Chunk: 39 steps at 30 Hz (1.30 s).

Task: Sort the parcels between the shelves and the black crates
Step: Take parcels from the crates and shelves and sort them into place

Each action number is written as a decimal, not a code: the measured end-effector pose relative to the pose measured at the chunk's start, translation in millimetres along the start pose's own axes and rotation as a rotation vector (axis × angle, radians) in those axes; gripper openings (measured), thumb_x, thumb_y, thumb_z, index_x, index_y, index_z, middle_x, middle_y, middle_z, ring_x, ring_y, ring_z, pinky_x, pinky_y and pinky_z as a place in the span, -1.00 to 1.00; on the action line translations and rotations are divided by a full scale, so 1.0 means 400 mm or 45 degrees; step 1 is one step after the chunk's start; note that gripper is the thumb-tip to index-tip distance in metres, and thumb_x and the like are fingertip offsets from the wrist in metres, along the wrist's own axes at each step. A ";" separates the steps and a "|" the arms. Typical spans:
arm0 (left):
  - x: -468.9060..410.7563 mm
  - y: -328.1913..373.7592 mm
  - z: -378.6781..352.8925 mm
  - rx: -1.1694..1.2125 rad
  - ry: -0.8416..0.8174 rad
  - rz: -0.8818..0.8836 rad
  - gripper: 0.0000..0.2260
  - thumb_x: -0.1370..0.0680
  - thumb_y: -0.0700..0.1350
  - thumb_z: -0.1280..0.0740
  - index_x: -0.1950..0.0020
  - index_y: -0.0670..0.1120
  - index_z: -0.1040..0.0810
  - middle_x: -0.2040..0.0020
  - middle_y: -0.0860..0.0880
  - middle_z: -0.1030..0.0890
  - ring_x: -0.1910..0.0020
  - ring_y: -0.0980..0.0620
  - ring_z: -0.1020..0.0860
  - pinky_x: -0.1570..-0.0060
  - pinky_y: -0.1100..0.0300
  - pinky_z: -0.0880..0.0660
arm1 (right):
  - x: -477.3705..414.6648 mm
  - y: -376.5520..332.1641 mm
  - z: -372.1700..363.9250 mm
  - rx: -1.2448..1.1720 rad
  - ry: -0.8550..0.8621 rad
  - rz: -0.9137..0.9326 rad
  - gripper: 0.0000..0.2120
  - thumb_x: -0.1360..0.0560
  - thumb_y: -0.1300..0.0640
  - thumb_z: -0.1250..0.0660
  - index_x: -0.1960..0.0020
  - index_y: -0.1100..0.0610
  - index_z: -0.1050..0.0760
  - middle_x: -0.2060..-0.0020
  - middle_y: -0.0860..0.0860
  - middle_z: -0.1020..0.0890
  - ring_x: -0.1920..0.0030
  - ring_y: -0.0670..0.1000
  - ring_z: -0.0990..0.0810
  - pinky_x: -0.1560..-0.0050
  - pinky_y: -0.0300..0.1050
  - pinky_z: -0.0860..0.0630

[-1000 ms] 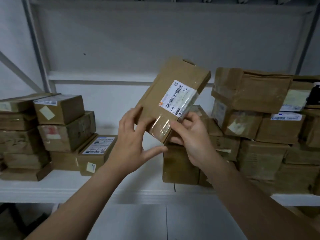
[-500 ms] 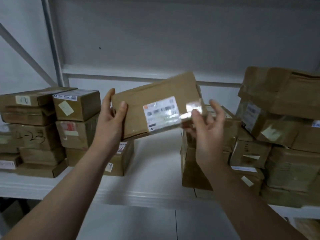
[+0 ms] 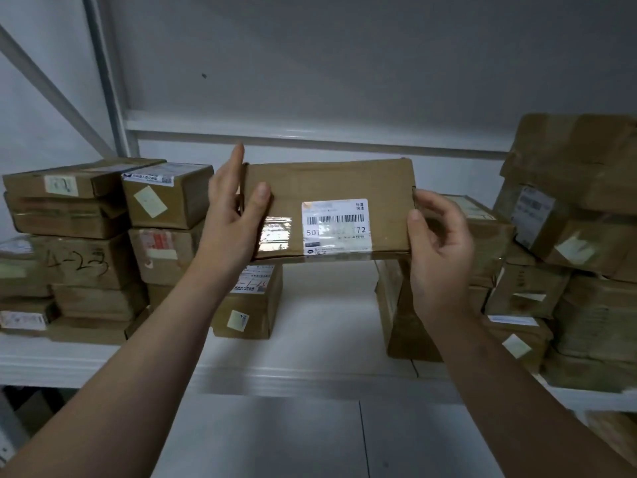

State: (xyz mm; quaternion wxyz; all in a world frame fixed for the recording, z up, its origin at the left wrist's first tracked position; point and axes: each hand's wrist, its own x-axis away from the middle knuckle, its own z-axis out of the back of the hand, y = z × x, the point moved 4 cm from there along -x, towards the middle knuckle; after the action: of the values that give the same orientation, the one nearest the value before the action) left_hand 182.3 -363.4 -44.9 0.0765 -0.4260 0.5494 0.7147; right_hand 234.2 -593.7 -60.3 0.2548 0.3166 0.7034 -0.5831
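Holding a flat, oblong parcel level in mid-air, a person has it in front of the bare middle of a white shelf, broad face turned to the camera. The left hand grips the left end, thumb pressed on the front and fingers reaching up behind. The right hand pinches the right end, thumb on the front edge and fingers curled round the back. The parcel is plain brown card with soft, slightly crushed corners. A white printed label, with a barcode and large digits, sits low on the right of the face and folds under the bottom edge. Beside it, a patch of glossy clear tape catches the light. The step appears to be reading the label to choose a place. To do it well, hold thumbs off the barcode, tilt the face away from glare, and support both ends, since thin card of this shape may sag, or slip where tape is slick. Left of the gap, a left stack of brown boxes carries pale yellow stickers and some handwriting. A small box stands just below the left hand. Right of the gap, a right stack rises higher, its top boxes tilted, creased and taped. The shelf is smooth white board on a pale metal frame against a grey wall. No black crate is in view.
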 end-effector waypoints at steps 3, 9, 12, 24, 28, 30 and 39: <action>0.029 0.011 0.020 -0.161 -0.234 -0.145 -0.50 -0.59 0.21 -0.11 -0.51 0.22 -0.08 -0.54 0.17 0.07 -0.39 0.47 -0.04 -0.14 0.68 -0.12 | 0.001 -0.007 -0.006 0.182 0.129 0.069 -0.76 -0.53 0.39 -0.23 -0.03 0.13 -0.57 -0.13 0.12 -0.51 0.02 -0.36 -0.49 0.07 -0.50 -0.42; 0.070 -0.024 0.093 -0.777 -0.455 -0.543 -0.27 -0.31 0.47 -0.25 -0.43 0.26 -0.22 -0.54 0.22 -0.03 -0.55 0.02 0.07 -0.45 0.05 0.03 | -0.036 0.028 -0.043 0.053 0.112 -0.415 -0.77 -0.54 0.28 -0.26 0.08 0.05 -0.65 0.10 -0.08 -0.65 0.12 -0.17 -0.62 0.13 -0.29 -0.55; 0.070 -0.028 0.113 -0.454 -0.290 -0.278 -0.61 -0.35 0.25 -0.38 -0.08 0.16 -0.40 -0.30 0.20 -0.44 -0.41 0.32 -0.24 -0.33 0.44 -0.17 | -0.026 0.021 -0.083 -0.123 -0.044 -0.543 -0.84 -0.56 0.19 -0.27 0.03 0.14 -0.64 0.15 -0.03 -0.63 0.17 -0.02 -0.63 0.23 -0.12 -0.63; 0.090 -0.066 0.162 -0.244 0.191 0.095 -0.62 -0.39 0.19 -0.23 -0.05 -0.06 -0.41 0.15 0.10 -0.49 0.23 0.37 -0.48 0.21 0.38 -0.43 | 0.036 0.075 -0.135 0.358 -0.268 -0.244 -0.49 -0.42 -0.31 -0.21 0.20 0.17 -0.54 0.32 0.16 -0.56 0.29 -0.03 -0.48 0.20 0.08 -0.46; 0.137 -0.078 0.186 0.002 -0.067 0.066 -0.70 -0.52 -0.05 -0.36 -0.19 0.15 -0.37 -0.07 0.15 -0.53 -0.04 0.27 -0.54 0.01 0.32 -0.53 | 0.039 0.120 -0.172 0.103 -0.248 -0.448 -0.62 -0.51 -0.23 -0.21 0.11 0.06 -0.58 0.23 0.04 -0.61 0.21 -0.03 -0.55 0.16 0.05 -0.53; 0.153 -0.071 0.207 -0.195 -0.151 -0.141 -0.63 -0.51 -0.03 -0.34 -0.23 0.29 -0.34 -0.12 0.27 -0.50 -0.09 0.26 -0.52 -0.02 0.39 -0.47 | 0.039 0.145 -0.205 -0.073 -0.266 -0.573 -0.74 -0.60 -0.05 -0.17 -0.11 0.05 -0.56 0.05 0.00 -0.64 0.06 -0.04 -0.60 0.10 -0.12 -0.58; 0.143 -0.116 0.158 -1.320 -0.485 -0.864 -0.52 -0.48 -0.28 -0.33 -0.38 -0.10 -0.33 -0.30 -0.20 -0.52 -0.25 -0.21 -0.51 -0.25 -0.08 -0.40 | 0.071 0.172 -0.349 -0.383 -0.290 -0.935 -0.77 -0.59 0.11 -0.24 -0.15 0.17 -0.58 0.04 0.08 -0.70 0.09 0.00 -0.69 0.24 -0.18 -0.60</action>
State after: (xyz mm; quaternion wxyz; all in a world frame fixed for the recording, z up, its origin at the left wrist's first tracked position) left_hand 140.1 -312.2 -115.7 0.1784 -0.4235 -0.0552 0.8864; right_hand 267.7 -444.4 -100.0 0.1494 -0.0628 0.8143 -0.5573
